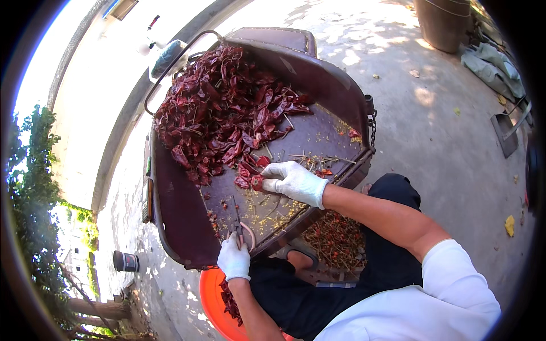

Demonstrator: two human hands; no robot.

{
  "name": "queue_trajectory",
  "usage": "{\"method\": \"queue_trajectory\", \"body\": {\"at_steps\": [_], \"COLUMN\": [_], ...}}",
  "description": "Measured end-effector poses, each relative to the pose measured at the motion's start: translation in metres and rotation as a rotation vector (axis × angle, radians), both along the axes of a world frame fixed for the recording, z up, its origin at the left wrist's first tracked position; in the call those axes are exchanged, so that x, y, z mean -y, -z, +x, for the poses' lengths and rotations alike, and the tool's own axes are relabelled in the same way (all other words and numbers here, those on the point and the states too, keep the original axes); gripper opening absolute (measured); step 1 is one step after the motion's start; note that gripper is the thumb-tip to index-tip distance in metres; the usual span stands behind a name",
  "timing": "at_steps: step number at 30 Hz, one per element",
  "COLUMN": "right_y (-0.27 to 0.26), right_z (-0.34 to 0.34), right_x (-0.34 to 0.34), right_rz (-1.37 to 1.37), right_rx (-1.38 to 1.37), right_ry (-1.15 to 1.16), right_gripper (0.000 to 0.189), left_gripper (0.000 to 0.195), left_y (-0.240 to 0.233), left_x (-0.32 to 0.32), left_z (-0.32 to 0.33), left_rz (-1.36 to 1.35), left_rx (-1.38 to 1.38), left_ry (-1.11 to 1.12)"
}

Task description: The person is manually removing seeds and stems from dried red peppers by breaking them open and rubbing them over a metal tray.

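Dried red chili peppers (pixel 217 106) are heaped at the far left of a dark metal cart bed (pixel 183 217). My right hand (pixel 294 181), in a white glove, grips a small bunch of dried chilies (pixel 249 172) over the bed's floor, their ends pointing left. Near the front left corner, my gloved left hand (pixel 235 258) holds a pair of scissors (pixel 239 230) by the pinkish handles, blades pointing away from me. Yellow seeds (pixel 290 211) and cut stems (pixel 320 162) litter the floor around both hands.
An orange basin (pixel 211 298) containing chilies stands below the left front corner. Stem scraps (pixel 335 241) are piled on the ground between my legs. A chain (pixel 373 128) hangs at the bed's right corner. A black bucket (pixel 126 261) lies left; a large brown bin (pixel 443 23) stands far right.
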State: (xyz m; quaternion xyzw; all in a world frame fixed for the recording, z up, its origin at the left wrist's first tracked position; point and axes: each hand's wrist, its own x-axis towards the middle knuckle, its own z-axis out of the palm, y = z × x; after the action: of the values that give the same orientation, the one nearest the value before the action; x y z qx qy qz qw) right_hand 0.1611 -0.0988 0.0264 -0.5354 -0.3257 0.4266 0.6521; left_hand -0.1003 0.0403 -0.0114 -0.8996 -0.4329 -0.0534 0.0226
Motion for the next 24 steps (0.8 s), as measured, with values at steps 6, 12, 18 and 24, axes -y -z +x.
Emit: {"method": "queue_trajectory", "body": {"at_steps": [6, 12, 18, 24], "right_y": [0.017, 0.001, 0.004, 0.018], "right_z": [-0.002, -0.013, -0.028, -0.037], "right_x": [-0.006, 0.018, 0.047, 0.055], "right_rz": [0.081, 0.050, 0.010, 0.015], "right_rx": [0.157, -0.074, -0.192, -0.036], "right_ry": [0.000, -0.084, -0.114, -0.184], "right_gripper": [0.030, 0.034, 0.039, 0.037], "left_gripper": [0.058, 0.069, 0.066, 0.090], "left_y": [-0.005, 0.001, 0.003, -0.022], "left_x": [0.048, 0.076, 0.099, 0.141], "left_z": [0.011, 0.013, -0.002, 0.001], "left_rz": [-0.063, -0.099, -1.209, -1.265], "left_rx": [0.083, 0.161, 1.299, 1.534], "left_ry": [-0.102, -0.252, -0.098, 0.145]}}
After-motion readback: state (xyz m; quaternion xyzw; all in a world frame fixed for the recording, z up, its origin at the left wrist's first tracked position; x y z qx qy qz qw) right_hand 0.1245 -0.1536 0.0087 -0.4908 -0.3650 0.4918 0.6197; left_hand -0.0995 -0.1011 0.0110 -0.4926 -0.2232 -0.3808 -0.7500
